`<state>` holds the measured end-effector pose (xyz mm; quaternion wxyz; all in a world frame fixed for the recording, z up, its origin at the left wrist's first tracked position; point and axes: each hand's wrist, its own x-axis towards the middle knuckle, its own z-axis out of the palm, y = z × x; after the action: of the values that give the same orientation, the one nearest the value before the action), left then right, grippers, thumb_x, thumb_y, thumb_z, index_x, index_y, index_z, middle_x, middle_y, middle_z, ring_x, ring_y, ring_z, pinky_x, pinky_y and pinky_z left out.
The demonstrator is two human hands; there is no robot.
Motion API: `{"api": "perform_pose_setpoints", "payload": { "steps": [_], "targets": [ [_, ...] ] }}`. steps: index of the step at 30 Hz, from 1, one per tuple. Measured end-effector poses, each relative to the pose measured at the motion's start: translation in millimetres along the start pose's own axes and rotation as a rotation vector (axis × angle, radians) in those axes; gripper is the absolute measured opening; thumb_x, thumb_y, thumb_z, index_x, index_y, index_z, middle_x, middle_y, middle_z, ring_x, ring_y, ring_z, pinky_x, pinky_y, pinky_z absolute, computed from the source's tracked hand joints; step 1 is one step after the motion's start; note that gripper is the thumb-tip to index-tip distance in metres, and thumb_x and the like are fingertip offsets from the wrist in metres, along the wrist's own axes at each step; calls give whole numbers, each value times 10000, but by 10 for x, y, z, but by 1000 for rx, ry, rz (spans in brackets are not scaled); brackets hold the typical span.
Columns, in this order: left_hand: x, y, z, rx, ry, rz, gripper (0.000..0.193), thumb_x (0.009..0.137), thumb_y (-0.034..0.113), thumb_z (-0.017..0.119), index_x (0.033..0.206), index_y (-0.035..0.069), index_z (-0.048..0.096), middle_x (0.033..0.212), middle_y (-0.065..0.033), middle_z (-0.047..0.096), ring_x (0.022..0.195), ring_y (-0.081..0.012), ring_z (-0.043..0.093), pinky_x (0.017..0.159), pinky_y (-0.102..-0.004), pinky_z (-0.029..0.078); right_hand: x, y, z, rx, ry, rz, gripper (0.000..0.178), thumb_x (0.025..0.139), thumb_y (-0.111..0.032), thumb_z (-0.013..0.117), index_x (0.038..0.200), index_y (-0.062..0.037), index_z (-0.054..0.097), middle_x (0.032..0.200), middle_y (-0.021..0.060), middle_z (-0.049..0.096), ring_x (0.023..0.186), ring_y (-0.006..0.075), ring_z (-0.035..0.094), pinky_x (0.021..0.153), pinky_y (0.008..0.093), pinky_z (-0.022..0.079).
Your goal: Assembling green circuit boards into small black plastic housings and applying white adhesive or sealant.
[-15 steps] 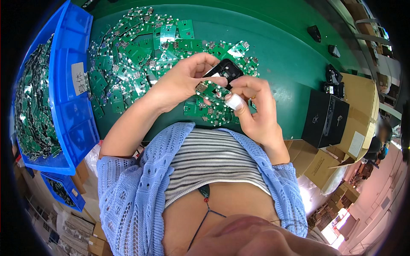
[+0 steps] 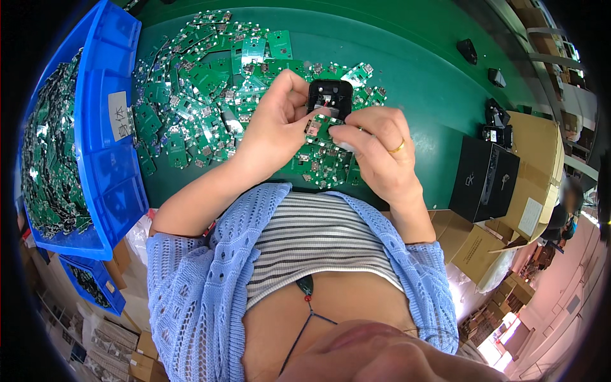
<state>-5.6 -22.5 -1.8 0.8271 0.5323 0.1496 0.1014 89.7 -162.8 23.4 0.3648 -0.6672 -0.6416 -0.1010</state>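
My left hand (image 2: 278,121) grips a small black plastic housing (image 2: 344,95) by its left side, its hollow inside facing up with small parts and a bit of red wire showing. Just below the housing's near edge is a green circuit board (image 2: 323,130), tilted. My right hand (image 2: 380,143), with a ring on one finger, pinches this board at its right edge between thumb and fingers. The left thumb reaches across to where board and housing meet. Whether the two are joined there is hidden by the fingers. More loose circuit boards (image 2: 191,102) lie under and beyond my hands.
A blue bin (image 2: 108,172) packed with circuit boards stands at the left, with a smaller blue bin (image 2: 94,283) below. On the green table's right side are a black box (image 2: 485,178), a cardboard box (image 2: 531,172) and several small black parts (image 2: 466,51).
The housing has turned from a slant to nearly upright, its inside now in fuller view. My right hand has rolled over, its ring showing, and the board has turned and shifted right.
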Motion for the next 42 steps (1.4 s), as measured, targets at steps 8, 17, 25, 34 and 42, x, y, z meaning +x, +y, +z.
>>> {"api": "perform_pose_setpoints", "payload": {
  "steps": [8, 17, 25, 34, 42],
  "targets": [
    [-111, 98, 55, -37, -24, -97, 278, 899, 189, 506, 1059, 14, 360, 966, -90, 539, 871, -96, 533, 692, -222, 466, 22, 14, 30, -14, 162, 259, 278, 601, 98, 593, 834, -52, 571, 816, 63, 537, 722, 230, 512, 594, 320, 420],
    [-111, 90, 65, 70, -29, -38, 253, 895, 164, 511, 1023, 8, 358, 976, -93, 534, 837, -96, 538, 675, -230, 474, 80, -103, 68, -31, 101, 308, 293, 599, 97, 602, 859, -36, 565, 812, 87, 516, 736, 251, 503, 598, 343, 426],
    [-85, -10, 136, 101, 37, 170, 224, 874, 82, 530, 1004, 14, 361, 982, -93, 530, 859, -100, 538, 713, -228, 464, 20, 18, 185, -79, 122, 198, 288, 676, 77, 600, 944, -17, 548, 883, 103, 488, 717, 219, 485, 597, 313, 432],
    [101, 58, 162, 47, 8, 159, 293, 861, 9, 496, 1139, 6, 403, 1022, -83, 529, 848, -88, 538, 710, -217, 449, -36, 95, 178, 746, 176, 710, 422, 758, 56, 542, 1164, 6, 437, 1039, 68, 390, 937, 140, 462, 830, 259, 434],
    [656, 68, 325, 236, -120, 241, 238, 861, 14, 496, 1089, 12, 428, 970, -78, 552, 807, -92, 551, 656, -209, 473, 1, 484, 43, 756, 357, 619, 351, 735, 92, 531, 1067, -1, 468, 963, 58, 399, 843, 118, 469, 689, 246, 489]
  ]
}}
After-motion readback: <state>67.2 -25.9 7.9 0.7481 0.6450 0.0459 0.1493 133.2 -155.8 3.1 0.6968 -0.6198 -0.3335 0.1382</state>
